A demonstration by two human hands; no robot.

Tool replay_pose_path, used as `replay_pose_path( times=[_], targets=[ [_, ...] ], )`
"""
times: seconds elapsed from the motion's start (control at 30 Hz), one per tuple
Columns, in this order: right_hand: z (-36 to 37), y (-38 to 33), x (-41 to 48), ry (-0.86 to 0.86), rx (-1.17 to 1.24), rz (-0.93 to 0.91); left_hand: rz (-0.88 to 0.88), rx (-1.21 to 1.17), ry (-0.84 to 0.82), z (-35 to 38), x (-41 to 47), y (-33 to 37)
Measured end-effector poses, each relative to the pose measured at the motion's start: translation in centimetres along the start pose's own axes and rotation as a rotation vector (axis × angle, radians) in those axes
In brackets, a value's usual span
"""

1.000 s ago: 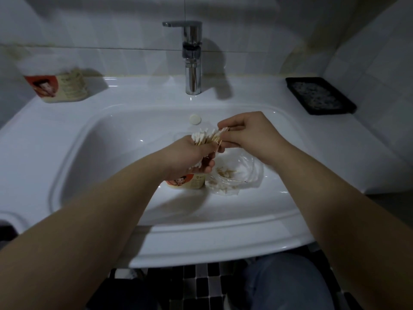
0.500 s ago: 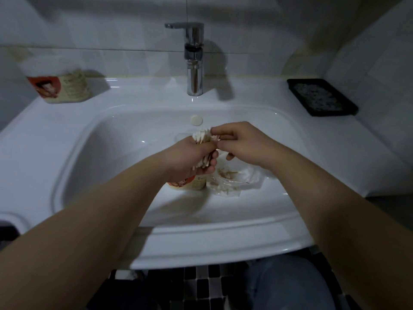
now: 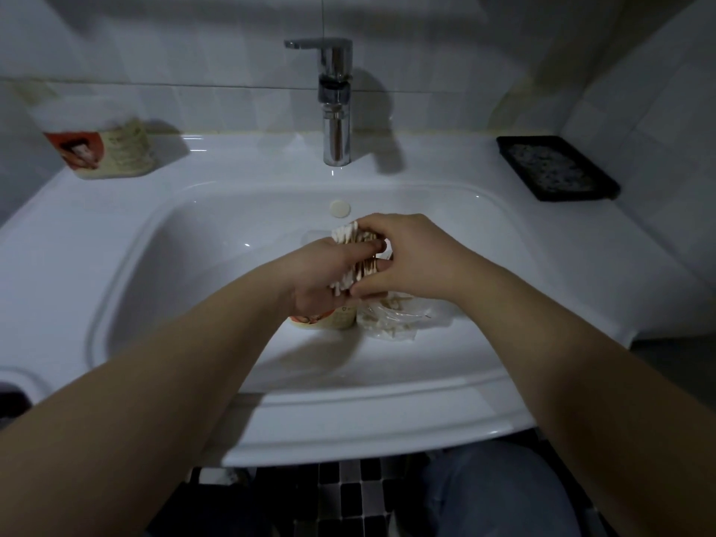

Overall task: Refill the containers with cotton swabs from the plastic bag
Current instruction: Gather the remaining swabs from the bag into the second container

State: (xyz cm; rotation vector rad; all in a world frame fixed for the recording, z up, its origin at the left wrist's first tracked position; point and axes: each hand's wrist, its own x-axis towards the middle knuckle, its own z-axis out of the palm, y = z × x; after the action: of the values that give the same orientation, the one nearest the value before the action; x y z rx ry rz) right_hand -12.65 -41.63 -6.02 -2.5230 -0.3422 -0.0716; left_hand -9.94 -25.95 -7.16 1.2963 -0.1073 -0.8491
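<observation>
1. Progress, 10 o'clock on the sink (image 3: 155, 265): the ledge container (image 3: 102, 149) looks packed with swabs and capped. I'd call it done, but it's blurry, so not certain.
2. Basin centre: the left hand (image 3: 321, 277) has its fingers curled tight round a bundle of cotton swabs (image 3: 354, 251), held in the air above the basin floor.
3. At 6 o'clock of that hand the basin container (image 3: 333, 321) stands upright, mostly hidden. Can't see the fill level. The bundle isn't in yet, so this one is open work.
4. The plastic bag (image 3: 395, 319) lies just beside that container at its 3 o'clock; contact can't be told. Loose swabs are left inside, so likely more loads to go.
5. The right hand (image 3: 407, 257) is at 3 o'clock of the bundle, fingers curled over its top and thumb on the lower ends, gripping too. My read: it's squaring up the sticks before insertion.
6. Materials, left to right:
   - Containers: round clear plastic with a red-orange printed label.
   - Swabs: thin tan sticks with white fluffy tips; light, and they'll splay if the grip loosens.
   - Bag: thin clear film, crumpled and limp.
   - Sink: glossy white, smooth and rounded.
7. The tap (image 3: 335, 106) at 12 o'clock is polished chrome and cylindrical. The tray (image 3: 558, 168) at 2 o'clock is black and rectangular with a raised rim.
</observation>
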Motion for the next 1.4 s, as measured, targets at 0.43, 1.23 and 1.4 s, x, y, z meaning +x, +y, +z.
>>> replay_pose_path(
  times=[0.43,1.23,1.4],
  targets=[
    [0.6,-0.2,0.0,0.001,0.062,-0.021,-0.048,-0.056,0.025,0.2,-0.6,0.7],
    [-0.6,-0.2,-0.3,0.115,0.016,0.005,-0.018,0.005,0.262,-0.7,0.7,0.4],
    [-0.9,0.1,-0.7,-0.063,-0.111,0.201,0.044,0.007,0.378,-1.2,0.9,0.5]
  ],
)
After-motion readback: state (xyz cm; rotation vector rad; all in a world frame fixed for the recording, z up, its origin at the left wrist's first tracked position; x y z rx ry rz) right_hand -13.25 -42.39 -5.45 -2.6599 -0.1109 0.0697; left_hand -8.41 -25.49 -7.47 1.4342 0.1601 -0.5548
